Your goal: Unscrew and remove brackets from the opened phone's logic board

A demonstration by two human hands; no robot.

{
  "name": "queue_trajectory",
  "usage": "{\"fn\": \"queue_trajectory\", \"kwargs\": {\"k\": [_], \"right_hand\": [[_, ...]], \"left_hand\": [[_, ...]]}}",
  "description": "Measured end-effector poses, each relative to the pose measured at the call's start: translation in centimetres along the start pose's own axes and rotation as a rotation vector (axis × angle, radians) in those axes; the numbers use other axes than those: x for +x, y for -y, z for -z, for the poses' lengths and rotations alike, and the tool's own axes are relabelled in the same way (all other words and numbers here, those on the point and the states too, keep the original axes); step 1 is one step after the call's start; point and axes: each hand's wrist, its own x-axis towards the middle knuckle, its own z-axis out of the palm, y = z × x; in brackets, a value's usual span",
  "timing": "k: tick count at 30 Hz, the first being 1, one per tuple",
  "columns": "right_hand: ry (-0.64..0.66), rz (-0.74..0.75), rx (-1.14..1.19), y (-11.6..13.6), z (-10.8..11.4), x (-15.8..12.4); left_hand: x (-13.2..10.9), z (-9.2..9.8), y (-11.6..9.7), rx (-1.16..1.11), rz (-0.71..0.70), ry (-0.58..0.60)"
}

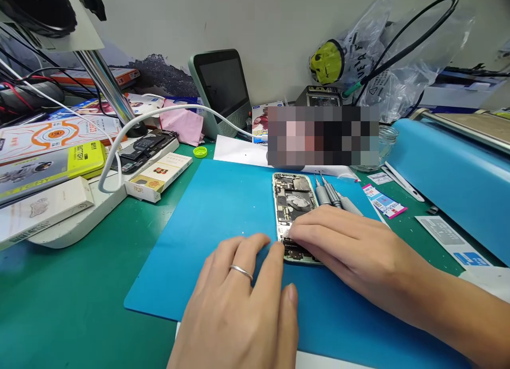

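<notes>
At the far left of the frame, flat boxes point(43, 204) lie stacked on the green counter point(59, 294), with a white cable point(119, 140) looping over them. A blue mat point(223, 209) covers the middle of the counter.

Your left hand point(239, 300), with a ring point(241, 271) on it, rests palm down on the mat at lower centre. Its fingers are spread and hold nothing, and the foremost tips reach the lower left edge of the phone point(295, 199).

The phone lies flat on the mat just right of centre, opened so its insides show.

Your right hand point(350, 246) comes in from the lower right. Its fingers lie close together across the phone's lower half, with the tips at its left edge. You cannot tell whether they pinch anything.

Three screwdrivers point(334, 196) lie just beside the phone's right edge, partly under that hand.
</notes>
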Motion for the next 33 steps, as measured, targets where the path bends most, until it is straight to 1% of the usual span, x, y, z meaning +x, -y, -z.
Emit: {"fn": "queue_trajectory", "kwargs": {"k": [4, 9, 15, 20, 25, 29, 33], "right_hand": [[0.007, 0.008, -0.002, -0.02, -0.01, 0.23], [0.001, 0.007, 0.003, -0.03, -0.12, 0.67], [0.005, -0.007, 0.004, 0.13, -0.29, 0.75], [0.044, -0.009, -0.012, -0.07, -0.19, 0.96], [-0.021, 0.003, 0.020, -0.63, -0.72, 0.63], [0.000, -0.001, 0.016, -0.69, -0.83, 0.67], [0.016, 0.008, 0.020, -0.52, -0.32, 0.84]], "left_hand": [[-0.18, -0.18, 0.16, 0.110, -0.024, 0.045], [-0.19, -0.34, -0.05, 0.137, -0.035, 0.116], [0.01, -0.22, -0.08, 0.157, -0.044, 0.129], [-0.07, -0.27, -0.43, 0.182, -0.064, 0.130], [-0.25, -0.33, -0.46, 0.184, -0.077, 0.151], [-0.20, -0.39, -0.43, 0.187, -0.083, 0.159], [-0.13, -0.30, -0.42, 0.183, -0.090, 0.162]]}}
